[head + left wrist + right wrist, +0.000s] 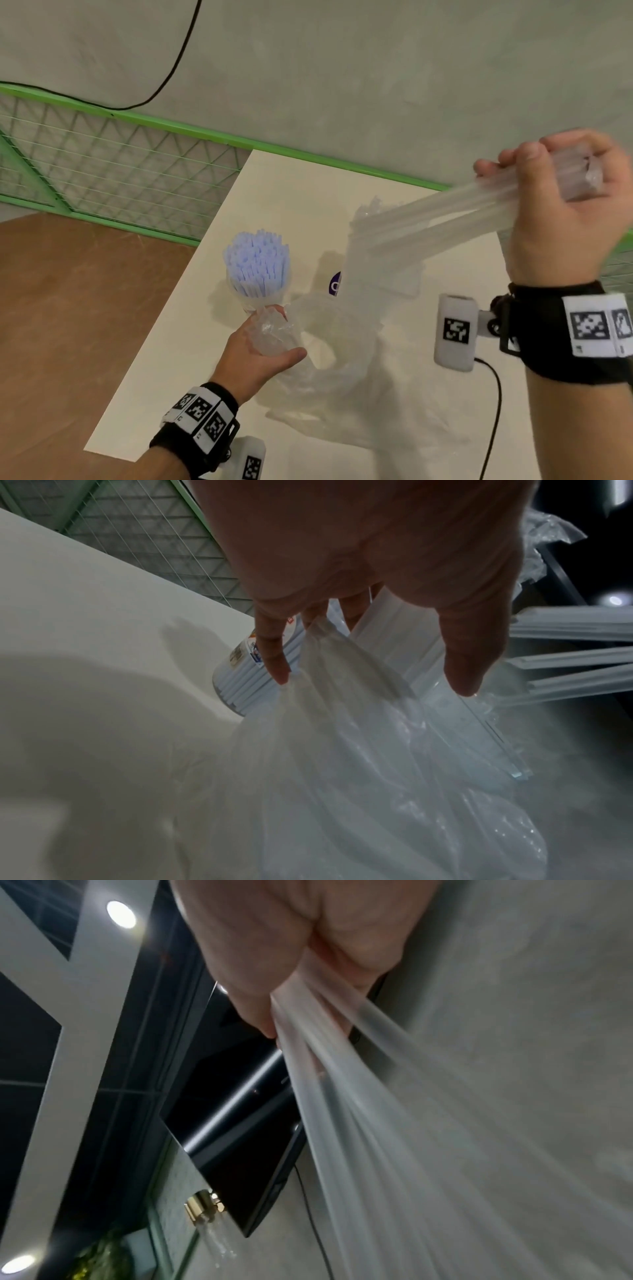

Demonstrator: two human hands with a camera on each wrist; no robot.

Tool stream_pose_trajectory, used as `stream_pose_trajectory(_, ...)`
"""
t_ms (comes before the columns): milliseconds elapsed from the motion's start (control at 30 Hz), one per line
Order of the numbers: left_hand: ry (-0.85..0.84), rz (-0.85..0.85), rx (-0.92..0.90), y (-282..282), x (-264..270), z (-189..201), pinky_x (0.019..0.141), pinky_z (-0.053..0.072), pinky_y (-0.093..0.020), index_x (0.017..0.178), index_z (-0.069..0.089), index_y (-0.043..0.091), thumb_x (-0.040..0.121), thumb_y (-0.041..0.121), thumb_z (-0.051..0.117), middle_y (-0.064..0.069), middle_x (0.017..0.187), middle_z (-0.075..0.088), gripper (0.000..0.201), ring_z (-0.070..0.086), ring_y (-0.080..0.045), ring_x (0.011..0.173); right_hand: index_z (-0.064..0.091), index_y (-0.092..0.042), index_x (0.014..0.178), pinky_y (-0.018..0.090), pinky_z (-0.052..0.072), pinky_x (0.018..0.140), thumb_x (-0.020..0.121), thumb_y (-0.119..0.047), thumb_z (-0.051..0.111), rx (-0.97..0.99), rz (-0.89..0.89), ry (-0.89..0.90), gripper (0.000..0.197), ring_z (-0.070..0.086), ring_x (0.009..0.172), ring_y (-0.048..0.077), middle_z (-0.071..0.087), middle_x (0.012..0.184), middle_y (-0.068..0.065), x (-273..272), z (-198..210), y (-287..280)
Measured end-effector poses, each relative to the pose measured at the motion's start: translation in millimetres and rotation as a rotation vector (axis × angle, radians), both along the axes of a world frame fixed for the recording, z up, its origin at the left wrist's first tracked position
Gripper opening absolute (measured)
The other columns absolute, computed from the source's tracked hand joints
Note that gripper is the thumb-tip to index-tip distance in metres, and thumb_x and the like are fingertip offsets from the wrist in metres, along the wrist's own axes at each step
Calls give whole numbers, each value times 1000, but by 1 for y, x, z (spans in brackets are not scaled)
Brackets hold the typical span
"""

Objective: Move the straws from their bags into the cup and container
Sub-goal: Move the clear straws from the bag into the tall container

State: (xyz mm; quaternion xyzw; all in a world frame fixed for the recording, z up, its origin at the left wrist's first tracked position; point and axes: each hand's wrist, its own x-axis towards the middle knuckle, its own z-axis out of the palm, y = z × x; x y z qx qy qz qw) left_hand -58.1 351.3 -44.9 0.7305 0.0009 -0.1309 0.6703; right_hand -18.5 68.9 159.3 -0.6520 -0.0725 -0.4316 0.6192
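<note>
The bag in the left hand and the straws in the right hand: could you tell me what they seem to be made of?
Bag: thin, glossy clear plastic film, judging by its crumples and glints. Straws: probably translucent, smooth plastic; they stay straight and the table shows faintly through them.

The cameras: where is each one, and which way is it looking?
Head: looks down from the head at the table; both forearms show.
Left wrist: looks along the left hand gripping the plastic bag.
Right wrist: looks upward past the right hand gripping clear straws.
Shared: head and left wrist show the cup of straws.
</note>
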Motion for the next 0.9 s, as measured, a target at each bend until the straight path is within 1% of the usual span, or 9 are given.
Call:
stream_pose_trajectory(133, 7, 5, 1, 0, -1, 0, 73, 51, -12, 104, 66, 29, 52, 28, 88, 8, 102, 73, 57, 68, -7, 90, 54, -6, 98, 50, 59, 77, 93, -2, 62, -31, 13, 141, 10, 67, 77, 34, 61, 84, 16, 24, -14, -16)
stream_pose_trajectory(233, 13, 12, 4, 1, -1, -1, 74, 52, -12, 105, 66, 27, 53, 26, 89, 8, 102, 73, 57, 68, -7, 90, 57, -13, 94, 48, 59, 78, 92, -6, 64, -88, 87, 309, 10, 70, 78, 36, 62, 90, 22, 42, -41, -20)
stream_pose_trajectory(300, 11, 11, 2, 1, -1, -1, 74, 52, -13, 106, 66, 25, 54, 24, 88, 7, 101, 72, 56, 68, -8, 90, 59, -18, 93, 43, 59, 78, 92, -10, 66, -175, 118, 429, 11, 73, 79, 31, 64, 93, 17, 52, -61, -18)
stream_pose_trajectory(367, 12, 13, -3, 0, 0, -1, 75, 53, -16, 105, 66, 27, 52, 28, 88, 7, 101, 72, 57, 68, -9, 91, 62, -19, 96, 32, 55, 85, 91, -16, 68, -423, 87, 519, 8, 70, 88, 17, 67, 99, 3, 60, -82, -16)
stream_pose_trajectory(433, 13, 13, 5, 1, 0, -2, 76, 54, -18, 103, 66, 30, 51, 31, 88, 8, 101, 72, 57, 68, -8, 91, 66, -18, 101, 19, 43, 94, 88, -23, 71, -804, 39, 535, 14, 60, 102, 11, 65, 110, -1, 65, -101, -16)
stream_pose_trajectory(600, 35, 15, -11, 2, 1, -6, 85, 56, -31, 107, 67, 29, 50, 33, 89, 4, 105, 72, 61, 69, -14, 97, 58, -25, 128, 38, 35, 110, 92, -33, 65, -1193, 153, 641, 38, 45, 135, 19, 53, 142, -5, 70, -116, -17)
stream_pose_trajectory(733, 43, 15, -6, 3, 3, -6, 87, 57, -35, 107, 67, 29, 50, 34, 89, 4, 105, 72, 61, 69, -16, 98, 22, -43, 150, 45, 9, 117, 103, -44, 35, -1495, 210, 799, 49, 4, 151, 14, 18, 159, -24, 64, -126, -11)
stream_pose_trajectory(800, 47, 16, 2, 3, 4, -5, 89, 56, -36, 105, 67, 32, 50, 35, 90, 4, 105, 72, 60, 69, -15, 98, 12, -48, 150, 46, 2, 117, 103, -48, 24, -1544, 227, 864, 49, -6, 151, 12, 8, 159, -28, 64, -123, -10)
stream_pose_trajectory(900, 59, 21, -10, 3, 5, -5, 89, 56, -35, 102, 67, 35, 49, 34, 90, 4, 105, 72, 58, 69, -14, 98, 10, -54, 148, 46, -4, 117, 93, -71, 13, -1441, 340, 957, 57, -11, 150, 8, 2, 159, -30, 66, -108, -11)
